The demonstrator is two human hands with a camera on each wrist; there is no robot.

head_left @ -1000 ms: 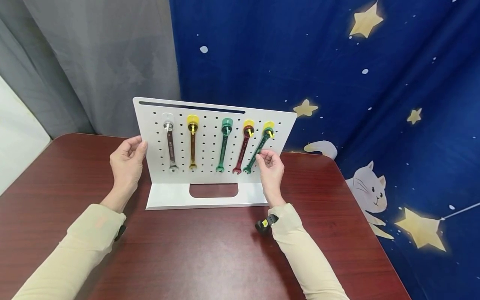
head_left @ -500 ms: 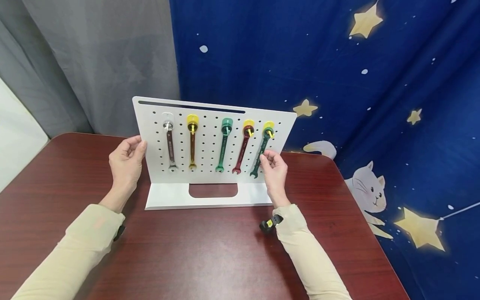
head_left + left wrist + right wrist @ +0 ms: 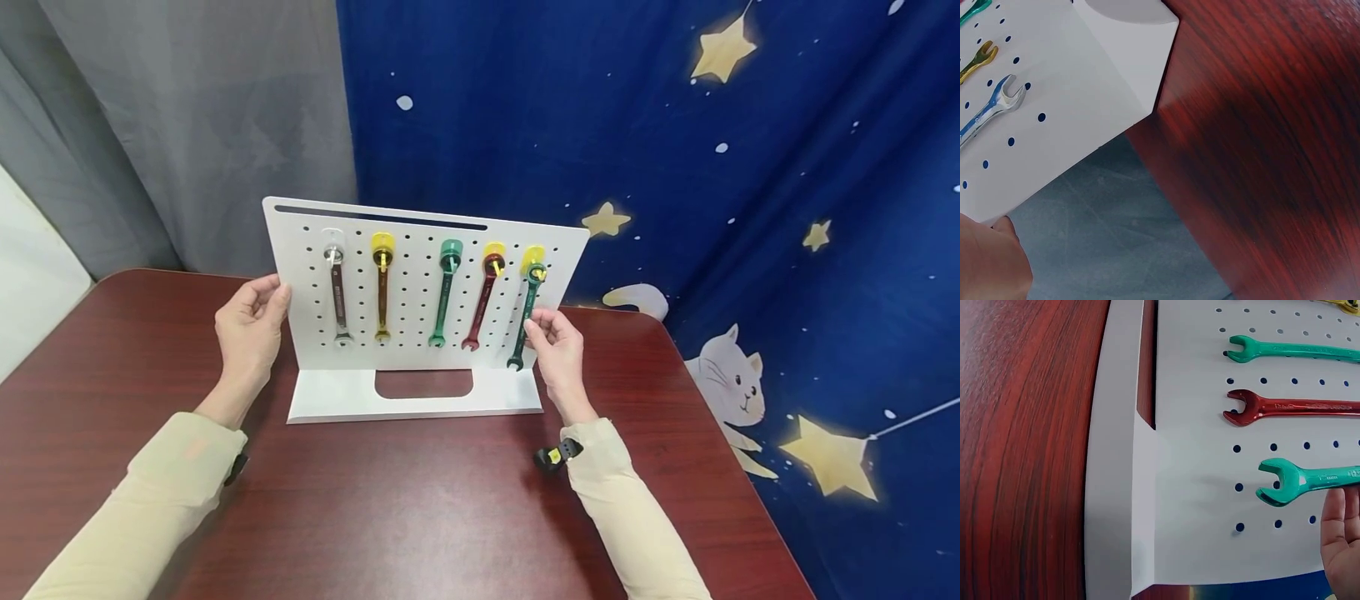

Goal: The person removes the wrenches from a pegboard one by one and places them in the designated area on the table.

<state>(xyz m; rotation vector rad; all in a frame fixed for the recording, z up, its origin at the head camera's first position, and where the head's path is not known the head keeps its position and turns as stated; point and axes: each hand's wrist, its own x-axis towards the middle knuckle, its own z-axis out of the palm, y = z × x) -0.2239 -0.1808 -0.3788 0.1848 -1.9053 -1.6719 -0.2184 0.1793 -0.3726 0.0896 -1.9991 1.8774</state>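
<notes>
My left hand [image 3: 249,329] pinches the left edge of a white pegboard stand [image 3: 330,396]; its thumb side shows low in the left wrist view. At the board's right side, my right hand [image 3: 557,354] pinches the handle of a green combination wrench [image 3: 530,304] between thumb and fingers. That wrench's ring end is at a yellow hook [image 3: 533,254], and its open end [image 3: 1282,481] stands off the panel. To its left hang a red wrench [image 3: 482,304], another green wrench [image 3: 444,304], a gold wrench [image 3: 382,304] and a silver wrench [image 3: 339,304], each from its own hook.
The stand sits on a dark red wooden table [image 3: 420,517]. A gray curtain [image 3: 210,125] and a blue star-patterned curtain [image 3: 637,108] hang behind it. A cutout [image 3: 423,383] opens in the stand's base.
The right-hand green wrench's lower end has swung right and out from the board. My right hand has moved right and slightly down with it. My left hand stays at the board's edge.
</notes>
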